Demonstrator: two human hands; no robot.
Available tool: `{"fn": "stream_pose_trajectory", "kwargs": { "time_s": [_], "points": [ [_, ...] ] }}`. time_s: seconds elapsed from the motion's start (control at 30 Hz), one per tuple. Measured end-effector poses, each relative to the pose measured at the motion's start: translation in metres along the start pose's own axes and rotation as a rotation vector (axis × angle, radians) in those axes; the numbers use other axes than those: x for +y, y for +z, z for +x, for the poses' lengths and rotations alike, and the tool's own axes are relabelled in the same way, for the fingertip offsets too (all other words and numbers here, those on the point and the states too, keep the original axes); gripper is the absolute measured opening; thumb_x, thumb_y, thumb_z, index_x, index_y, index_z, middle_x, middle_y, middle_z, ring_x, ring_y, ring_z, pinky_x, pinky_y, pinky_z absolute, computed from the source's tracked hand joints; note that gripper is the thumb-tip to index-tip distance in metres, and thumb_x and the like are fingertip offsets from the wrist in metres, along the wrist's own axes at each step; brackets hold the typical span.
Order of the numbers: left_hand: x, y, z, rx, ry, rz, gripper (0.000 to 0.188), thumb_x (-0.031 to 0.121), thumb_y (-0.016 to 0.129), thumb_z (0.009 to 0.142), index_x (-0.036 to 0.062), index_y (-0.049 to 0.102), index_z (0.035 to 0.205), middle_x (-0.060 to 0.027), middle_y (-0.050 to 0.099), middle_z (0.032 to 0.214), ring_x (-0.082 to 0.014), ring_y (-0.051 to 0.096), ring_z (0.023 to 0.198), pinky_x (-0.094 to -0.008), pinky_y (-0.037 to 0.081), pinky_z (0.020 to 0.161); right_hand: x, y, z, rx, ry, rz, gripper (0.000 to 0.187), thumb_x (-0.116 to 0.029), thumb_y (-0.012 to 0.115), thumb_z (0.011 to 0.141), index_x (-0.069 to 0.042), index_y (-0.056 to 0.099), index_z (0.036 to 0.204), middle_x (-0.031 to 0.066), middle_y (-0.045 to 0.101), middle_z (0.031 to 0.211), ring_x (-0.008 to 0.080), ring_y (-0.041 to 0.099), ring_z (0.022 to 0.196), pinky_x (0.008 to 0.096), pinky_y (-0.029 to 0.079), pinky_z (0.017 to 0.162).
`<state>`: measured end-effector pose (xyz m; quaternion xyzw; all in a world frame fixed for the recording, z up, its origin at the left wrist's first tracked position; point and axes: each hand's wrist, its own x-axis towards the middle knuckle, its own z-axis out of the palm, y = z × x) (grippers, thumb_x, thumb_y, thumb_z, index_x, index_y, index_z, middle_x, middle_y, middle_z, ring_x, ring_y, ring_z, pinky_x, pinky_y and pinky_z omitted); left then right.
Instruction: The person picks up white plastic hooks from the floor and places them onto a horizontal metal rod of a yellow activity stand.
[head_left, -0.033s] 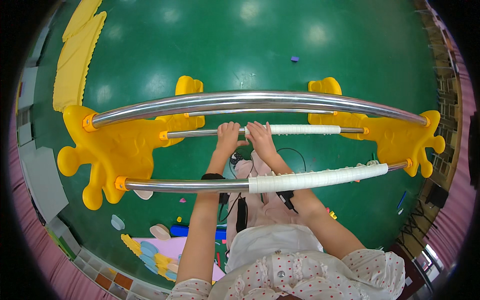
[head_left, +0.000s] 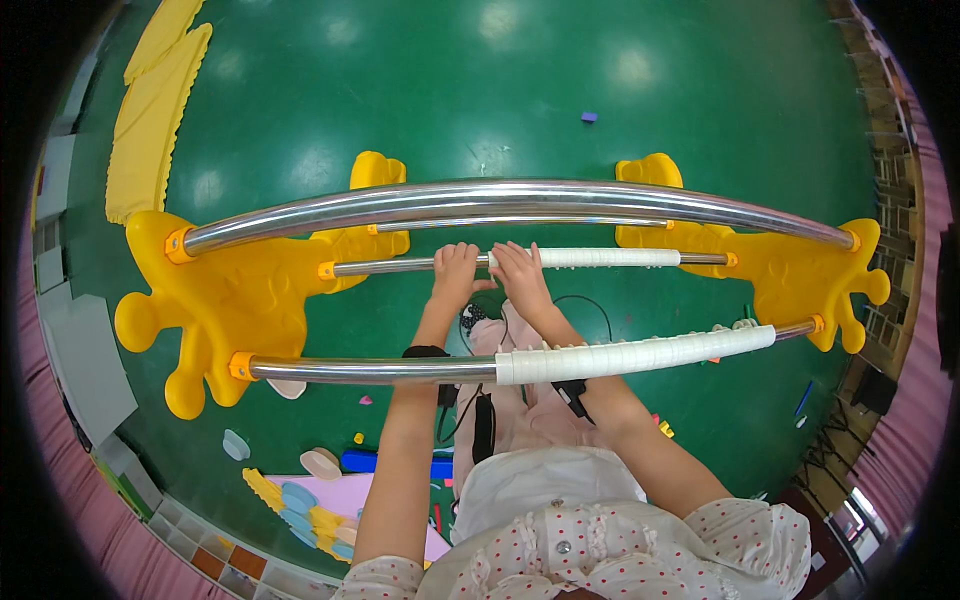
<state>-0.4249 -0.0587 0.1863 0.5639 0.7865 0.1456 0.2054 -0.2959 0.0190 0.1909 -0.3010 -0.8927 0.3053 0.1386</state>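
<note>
A rack with yellow plastic animal-shaped end panels [head_left: 235, 280] carries several shiny metal bars. My arms pass under the front bar [head_left: 370, 371] to a lower middle bar [head_left: 385, 267]. My left hand [head_left: 456, 274] curls its fingers over that bare metal, thumb pointing right. Close beside it, my right hand [head_left: 522, 278] is bent round the left end of a white ribbed wrapping [head_left: 610, 259] that covers the bar's right part. Both palms' undersides are hidden. A similar white wrapping [head_left: 640, 355], with small bumps along its far edge, covers the front bar's right half.
A thick top bar [head_left: 500, 200] crosses just beyond my hands. Yellow cloth [head_left: 155, 130] lies on the green floor at far left. Foam pieces, a blue bar [head_left: 362, 461] and a pink board [head_left: 345, 491] lie near my legs. A purple block [head_left: 589, 118] sits farther off.
</note>
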Motion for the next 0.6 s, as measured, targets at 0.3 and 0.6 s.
{"fn": "stream_pose_trajectory", "kwargs": {
  "time_s": [0.3,0.6],
  "points": [
    [0.002,0.001,0.001,-0.036,-0.019,0.081,0.052,0.034,0.075,0.055,0.0092,0.049,0.094,-0.0067,0.048,0.09,-0.0259,0.044,0.088,-0.0394,0.033,0.078,-0.014,-0.004,0.013,-0.208,0.098,-0.177,0.029,-0.017,0.059,0.077,-0.004,0.054,0.103,0.008,0.053,0.114,0.0271,0.048,0.109,0.0575,0.031,0.09],
    [0.0,0.014,0.007,0.05,-0.033,0.222,0.053,0.045,0.073,0.053,0.0096,0.051,0.086,-0.0057,0.05,0.085,-0.0243,0.047,0.082,-0.038,0.035,0.073,-0.002,-0.005,0.018,-0.277,0.102,-0.127,0.024,-0.01,0.057,0.07,-0.01,0.057,0.094,0.0066,0.058,0.101,0.0222,0.051,0.104,0.0575,0.029,0.091]
  ]
}}
